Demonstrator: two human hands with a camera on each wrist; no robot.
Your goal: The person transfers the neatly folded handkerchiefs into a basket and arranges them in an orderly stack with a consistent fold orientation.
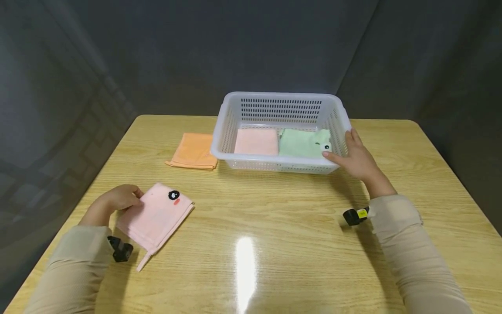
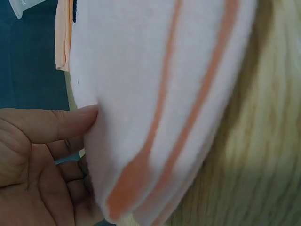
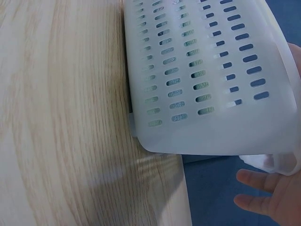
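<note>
A folded pink towel [image 1: 157, 218] with an embroidered eye lies on the table at the left. My left hand [image 1: 121, 198] pinches its far left edge, the thumb [image 2: 70, 123] on top and the other fingers partly hidden below. Orange stripes mark the towel in the left wrist view. At the back stands a white plastic basket [image 1: 274, 162] holding a second pink towel [image 1: 256, 141] and a green towel [image 1: 300, 143] with an eye, side by side. My right hand [image 1: 354, 159] grips the basket's near right corner, thumb over the front rim and fingers at the right side.
A folded orange towel [image 1: 194, 150] lies left of the basket, its right edge against or just under the basket's left end. Dark curtains [image 1: 251, 48] hang behind the wooden table [image 1: 282, 226]. Each wrist carries a small black camera.
</note>
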